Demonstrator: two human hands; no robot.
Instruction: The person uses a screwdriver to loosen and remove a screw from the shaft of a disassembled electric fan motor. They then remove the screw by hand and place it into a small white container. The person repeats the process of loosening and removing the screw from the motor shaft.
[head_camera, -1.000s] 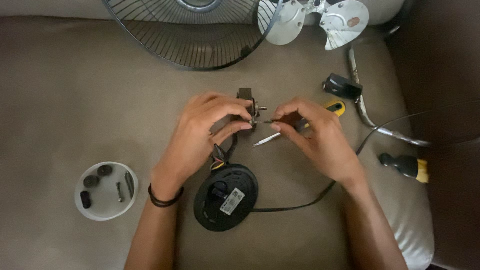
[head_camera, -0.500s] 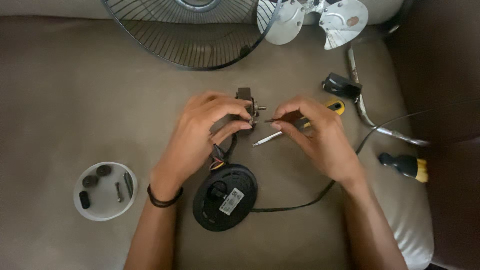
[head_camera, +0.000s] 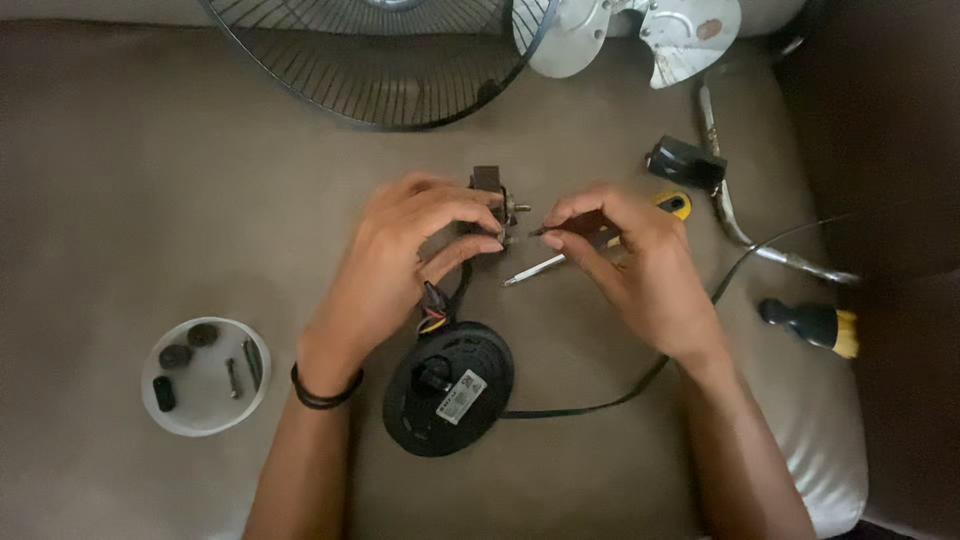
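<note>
Black switch part (head_camera: 490, 205) gripped by left hand (head_camera: 400, 250) | right hand (head_camera: 630, 260) pinches, probably, screwdriver (head_camera: 545, 265)

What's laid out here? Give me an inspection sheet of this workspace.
Surface: brown leather cushion.
Job's things: small switch part in left hand; thin metal pin pinched by right hand.
Clutter: white dish of small parts; black round base; screwdriver; fan guard; fan blade; black-and-yellow brush.
Grips: both shut on their things.
Cables: black cord; coloured wires.
Surroundings: nothing seen.
</note>
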